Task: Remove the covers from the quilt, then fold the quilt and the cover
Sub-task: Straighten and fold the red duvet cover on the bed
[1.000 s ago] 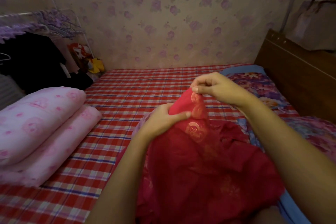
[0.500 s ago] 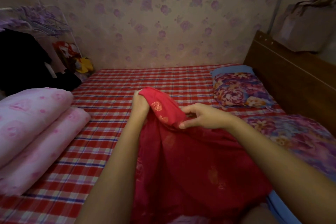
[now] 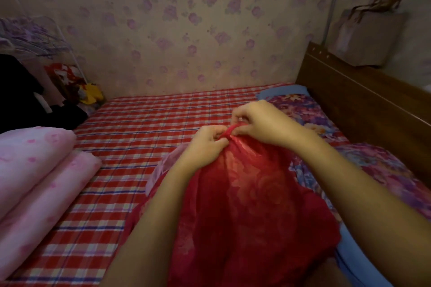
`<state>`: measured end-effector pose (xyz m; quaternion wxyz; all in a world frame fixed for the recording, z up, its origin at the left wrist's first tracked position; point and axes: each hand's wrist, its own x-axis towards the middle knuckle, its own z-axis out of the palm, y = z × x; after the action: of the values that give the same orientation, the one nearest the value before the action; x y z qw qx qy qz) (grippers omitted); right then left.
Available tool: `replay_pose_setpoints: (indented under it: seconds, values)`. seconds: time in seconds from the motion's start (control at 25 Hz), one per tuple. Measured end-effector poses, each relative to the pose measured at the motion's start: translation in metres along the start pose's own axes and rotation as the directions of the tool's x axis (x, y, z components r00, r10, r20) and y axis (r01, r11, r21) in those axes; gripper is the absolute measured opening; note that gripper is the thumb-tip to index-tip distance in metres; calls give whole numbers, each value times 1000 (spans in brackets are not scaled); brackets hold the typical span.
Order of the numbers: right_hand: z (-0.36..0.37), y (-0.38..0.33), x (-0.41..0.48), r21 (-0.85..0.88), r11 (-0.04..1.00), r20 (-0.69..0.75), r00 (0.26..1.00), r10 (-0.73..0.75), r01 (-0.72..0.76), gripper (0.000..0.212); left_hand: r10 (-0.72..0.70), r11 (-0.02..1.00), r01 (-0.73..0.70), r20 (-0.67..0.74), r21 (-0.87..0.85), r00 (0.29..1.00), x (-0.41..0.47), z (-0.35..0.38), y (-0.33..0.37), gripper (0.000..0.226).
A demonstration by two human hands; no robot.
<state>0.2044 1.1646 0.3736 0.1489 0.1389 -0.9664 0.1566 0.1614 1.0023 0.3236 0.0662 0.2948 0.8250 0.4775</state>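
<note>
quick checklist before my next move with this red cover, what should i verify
1. Left hand pinches the red cover: ok.
2. Right hand pinches the same bunched top edge: ok.
3. Cover fully off: cannot tell; a pale pink cloth, maybe the quilt, peeks out beside the left forearm.
4. Cover's opening found: cannot tell; the bunched fabric hides it.
5. Folded pink bedding lies apart from the cover: ok.
</note>
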Motion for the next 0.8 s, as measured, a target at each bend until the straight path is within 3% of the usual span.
replay_pose_setpoints:
  seconds: [0.04,0.08,0.16,0.24,0.28,0.4,0.52,0.6,0.64,0.68,0.72,0.76,0.8]
  values:
    - [2,4,0,47,999,95,995,23,-28,16,42,993,-34,-70,113,997,6,6,4,33]
    - [4,10,-2,97,994,173,984,42,-60,21,40,994,-27,-130,101,991,9,9,5,39]
    - [15,29,-11,139,977,345,932,106,-163,26,-44,985,5,-223,-173,974,8,9,3,41]
    - [31,49,-23,169,937,491,851,187,-304,28,-167,894,26,-280,-447,945,7,5,0,38]
    - [38,59,-27,193,913,521,826,215,-359,27,-216,862,46,-283,-506,935,7,1,-2,38]
    - [53,81,-33,123,907,476,826,301,-402,15,-246,841,94,-222,-532,943,5,-6,-6,40]
    - [71,101,-30,-156,885,244,851,465,-439,17,-241,806,98,-172,-584,955,4,-2,-5,40]
    - [81,110,-24,-166,785,147,772,618,-597,21,-250,715,129,-79,-687,965,8,3,-1,30]
    - [80,117,-20,-60,724,159,710,686,-687,22,-236,683,163,-5,-712,972,11,5,1,24]
    - [74,123,-16,162,620,191,641,743,-768,23,-224,697,206,64,-687,972,15,9,3,19]
    - [62,132,-11,462,430,232,573,786,-776,25,-193,773,217,106,-596,976,21,14,-1,15]
    - [46,138,-7,741,197,237,525,817,-642,26,-161,879,195,113,-436,980,26,18,-6,9]
    - [25,146,-5,916,65,146,479,866,-396,29,-126,959,155,131,-236,983,29,25,-11,3]
